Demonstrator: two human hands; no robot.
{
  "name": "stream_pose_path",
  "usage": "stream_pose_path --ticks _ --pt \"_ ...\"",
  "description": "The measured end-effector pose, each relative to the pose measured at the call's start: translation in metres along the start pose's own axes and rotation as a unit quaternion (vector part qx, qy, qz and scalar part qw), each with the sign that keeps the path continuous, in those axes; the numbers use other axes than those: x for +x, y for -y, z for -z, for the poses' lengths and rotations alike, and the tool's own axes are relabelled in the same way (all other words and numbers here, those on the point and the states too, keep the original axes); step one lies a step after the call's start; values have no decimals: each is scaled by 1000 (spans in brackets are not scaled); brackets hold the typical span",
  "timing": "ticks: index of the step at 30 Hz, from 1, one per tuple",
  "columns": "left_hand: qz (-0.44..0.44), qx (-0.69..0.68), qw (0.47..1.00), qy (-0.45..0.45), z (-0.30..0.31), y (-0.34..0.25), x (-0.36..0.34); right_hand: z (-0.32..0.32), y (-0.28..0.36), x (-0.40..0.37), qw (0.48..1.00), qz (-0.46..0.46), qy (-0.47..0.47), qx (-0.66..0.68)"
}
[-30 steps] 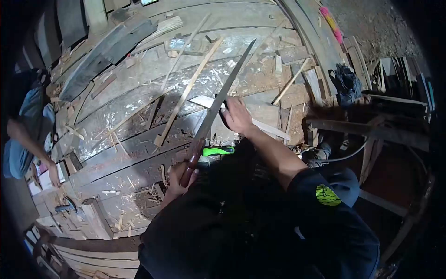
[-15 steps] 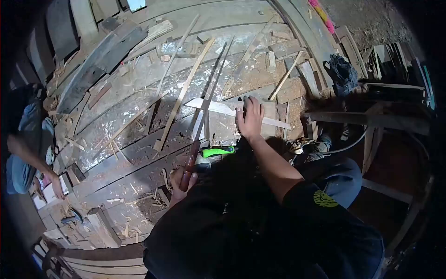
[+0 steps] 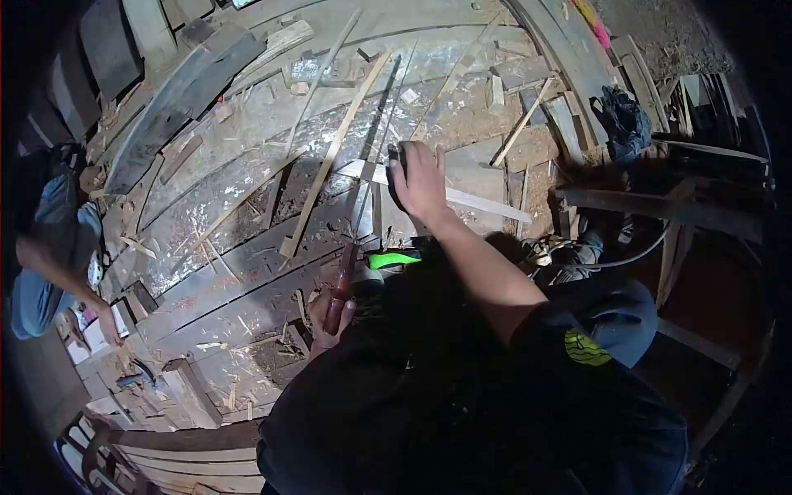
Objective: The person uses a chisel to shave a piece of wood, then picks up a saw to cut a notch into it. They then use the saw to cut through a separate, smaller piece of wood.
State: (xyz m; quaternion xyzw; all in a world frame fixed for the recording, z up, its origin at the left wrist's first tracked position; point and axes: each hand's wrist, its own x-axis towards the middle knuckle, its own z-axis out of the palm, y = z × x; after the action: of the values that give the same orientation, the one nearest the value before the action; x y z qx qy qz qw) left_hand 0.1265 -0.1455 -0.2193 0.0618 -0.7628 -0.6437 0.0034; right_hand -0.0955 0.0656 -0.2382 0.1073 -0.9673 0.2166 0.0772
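My left hand (image 3: 323, 318) is wrapped round the reddish-brown handle of a long, thin-bladed tool (image 3: 341, 285). Its narrow metal blade points away from me and crosses over a pale wood strip (image 3: 487, 208). Close beside the blade, my right hand (image 3: 422, 183) is closed, thumb toward the metal, with a dark object (image 3: 397, 191) under its fingers; I cannot tell what kind it is. Between my hands and nearer my body lies a tool with a bright green handle (image 3: 394, 260), partly in shadow.
Long thin wood strips (image 3: 338, 148), offcuts and shavings litter the plank surface. A curved dark board (image 3: 157, 132) lies far left. At the left edge, another person's hand (image 3: 107, 326) rests by a pale box. To my right are a wooden frame (image 3: 660, 210) and a dark plastic bag (image 3: 623, 124).
My right hand has moved left and slightly away from me, up to the blade. The blade now looks thinner, as if turned edge-on. The view has shifted a little.
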Motion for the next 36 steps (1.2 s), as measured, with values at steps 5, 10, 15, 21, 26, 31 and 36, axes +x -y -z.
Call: stream_pose_path --ticks 5,10,15,21,26,31,36 --pt "24 43 999 17 3 3 -4 -22 1 8 998 4 51 -24" --pt "-18 14 1000 3 10 -8 1 -17 3 7 996 -18 86 4" --pt "-20 22 1000 -2 9 -4 1 -12 6 7 996 -24 86 11" --pt "14 53 998 0 11 7 -13 -14 4 6 995 -32 94 3" --pt "43 39 997 -60 11 2 -27 -14 8 9 992 -56 111 -4" --pt "135 11 990 -27 11 -8 -12 -11 7 8 993 -22 117 -22" --pt "86 -11 996 -9 10 -14 -1 -9 8 9 990 -30 135 -21"
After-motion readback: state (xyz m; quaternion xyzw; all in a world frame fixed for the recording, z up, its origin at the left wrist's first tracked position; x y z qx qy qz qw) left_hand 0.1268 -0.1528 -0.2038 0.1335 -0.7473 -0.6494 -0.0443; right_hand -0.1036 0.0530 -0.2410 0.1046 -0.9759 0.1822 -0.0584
